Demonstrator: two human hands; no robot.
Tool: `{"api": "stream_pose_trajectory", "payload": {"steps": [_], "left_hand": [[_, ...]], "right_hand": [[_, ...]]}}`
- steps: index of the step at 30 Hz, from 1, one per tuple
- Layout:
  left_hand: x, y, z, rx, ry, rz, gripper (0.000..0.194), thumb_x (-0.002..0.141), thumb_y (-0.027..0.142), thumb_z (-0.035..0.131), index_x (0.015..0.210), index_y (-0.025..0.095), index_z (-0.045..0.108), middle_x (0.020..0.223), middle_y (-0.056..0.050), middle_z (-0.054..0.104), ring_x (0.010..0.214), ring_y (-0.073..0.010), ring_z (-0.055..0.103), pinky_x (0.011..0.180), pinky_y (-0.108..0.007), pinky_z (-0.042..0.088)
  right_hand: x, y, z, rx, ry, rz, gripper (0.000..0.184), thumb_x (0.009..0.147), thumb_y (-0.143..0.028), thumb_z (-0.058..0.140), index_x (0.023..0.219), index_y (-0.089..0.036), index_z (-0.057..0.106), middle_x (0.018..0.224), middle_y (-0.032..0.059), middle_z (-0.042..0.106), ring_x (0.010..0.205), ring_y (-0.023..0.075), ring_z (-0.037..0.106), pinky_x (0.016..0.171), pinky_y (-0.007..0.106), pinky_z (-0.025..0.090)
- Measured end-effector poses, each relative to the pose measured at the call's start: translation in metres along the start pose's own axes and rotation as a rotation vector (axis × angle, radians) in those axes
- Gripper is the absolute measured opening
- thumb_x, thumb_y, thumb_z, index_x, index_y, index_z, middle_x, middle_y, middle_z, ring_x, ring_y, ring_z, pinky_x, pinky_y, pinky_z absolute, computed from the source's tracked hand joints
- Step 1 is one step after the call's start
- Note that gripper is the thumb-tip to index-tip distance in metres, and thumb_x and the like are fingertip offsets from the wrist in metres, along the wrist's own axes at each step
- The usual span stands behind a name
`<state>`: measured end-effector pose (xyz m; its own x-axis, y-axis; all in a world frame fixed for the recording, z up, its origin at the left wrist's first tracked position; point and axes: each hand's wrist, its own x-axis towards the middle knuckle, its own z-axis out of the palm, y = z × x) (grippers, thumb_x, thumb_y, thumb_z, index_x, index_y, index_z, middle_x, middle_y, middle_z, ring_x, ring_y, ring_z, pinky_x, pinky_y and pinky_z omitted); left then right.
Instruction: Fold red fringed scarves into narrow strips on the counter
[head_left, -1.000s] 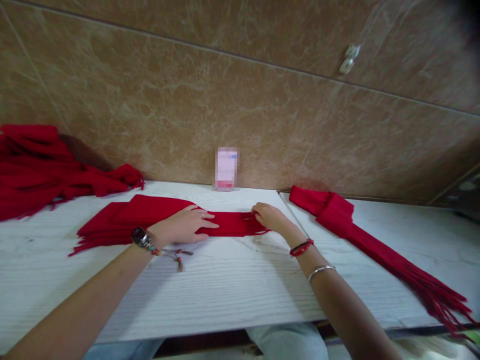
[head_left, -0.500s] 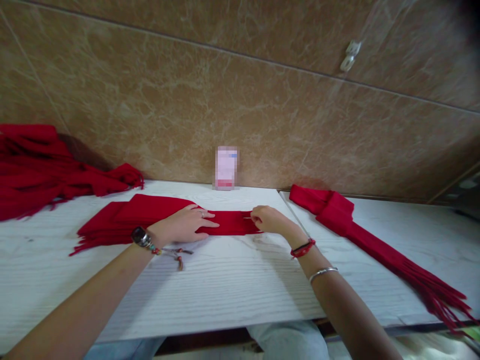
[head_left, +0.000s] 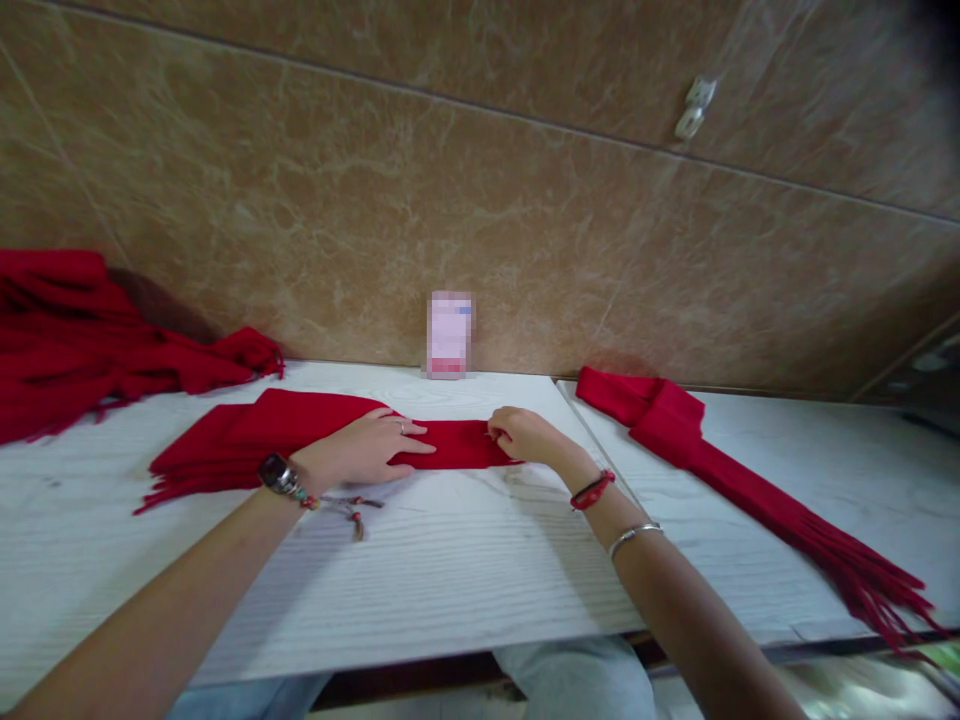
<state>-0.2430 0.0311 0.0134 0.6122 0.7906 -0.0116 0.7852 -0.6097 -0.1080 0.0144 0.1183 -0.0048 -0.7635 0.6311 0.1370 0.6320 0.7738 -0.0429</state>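
A red fringed scarf (head_left: 459,444) lies stretched narrow on the white table, its left part under a stack of folded red scarves (head_left: 277,425) or joined to it; I cannot tell which. My left hand (head_left: 371,445) rests flat on the red cloth, fingers spread to the right. At the scarf's right end, my right hand (head_left: 517,435) is closed with fingers curled at the fringe. The hand hides most of the strands there.
A loose heap of red scarves (head_left: 52,340) lies at the left by the wall. Another red scarf (head_left: 739,485), folded at one end, stretches across the right table (head_left: 840,450). A blurred-out phone-like object (head_left: 448,335) leans against the brown tiled wall (head_left: 337,200).
My right hand has shifted slightly left along the fringe, its fingers curling in, and fewer loose strands show. My left hand has stayed in place on the cloth.
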Motion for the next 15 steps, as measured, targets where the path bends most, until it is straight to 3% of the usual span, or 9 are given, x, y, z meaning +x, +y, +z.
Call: {"api": "stream_pose_trajectory", "payload": {"steps": [5, 8, 12, 15], "left_hand": [[0.000, 0.001, -0.002, -0.005, -0.002, 0.004, 0.036, 0.086, 0.035, 0.051, 0.122, 0.034, 0.053, 0.131, -0.002, 0.051, 0.118, -0.0201, 0.046, 0.099, -0.035, 0.023], [0.000, 0.002, -0.002, -0.007, -0.008, 0.000, 0.035, 0.086, 0.034, 0.050, 0.122, 0.034, 0.053, 0.132, -0.003, 0.050, 0.119, -0.0201, 0.045, 0.098, -0.035, 0.024], [0.000, 0.002, -0.002, -0.008, 0.003, 0.004, 0.035, 0.086, 0.033, 0.051, 0.121, 0.033, 0.054, 0.132, -0.003, 0.050, 0.118, -0.0204, 0.046, 0.099, -0.036, 0.024], [0.000, 0.002, -0.001, -0.012, 0.018, 0.007, 0.035, 0.086, 0.033, 0.051, 0.121, 0.033, 0.053, 0.131, -0.003, 0.051, 0.118, -0.0205, 0.046, 0.098, -0.036, 0.024]], "right_hand": [[-0.026, 0.042, -0.007, -0.078, -0.018, 0.219, 0.022, 0.067, -0.007, 0.045, 0.065, -0.016, 0.065, 0.069, 0.0071, 0.067, 0.065, 0.0161, 0.058, 0.060, 0.024, 0.038], [-0.037, 0.055, -0.016, -0.097, 0.029, 0.270, 0.023, 0.067, -0.006, 0.044, 0.069, -0.015, 0.065, 0.072, 0.0079, 0.067, 0.069, 0.0168, 0.059, 0.063, 0.025, 0.039], [-0.024, 0.028, -0.016, 0.037, 0.184, 0.074, 0.024, 0.068, -0.006, 0.046, 0.083, -0.014, 0.064, 0.086, 0.0077, 0.066, 0.082, 0.0164, 0.057, 0.074, 0.025, 0.042], [-0.010, 0.002, -0.010, 0.047, 0.077, -0.034, 0.026, 0.068, -0.007, 0.047, 0.086, -0.015, 0.064, 0.089, 0.0075, 0.067, 0.082, 0.0157, 0.057, 0.075, 0.025, 0.042]]}}
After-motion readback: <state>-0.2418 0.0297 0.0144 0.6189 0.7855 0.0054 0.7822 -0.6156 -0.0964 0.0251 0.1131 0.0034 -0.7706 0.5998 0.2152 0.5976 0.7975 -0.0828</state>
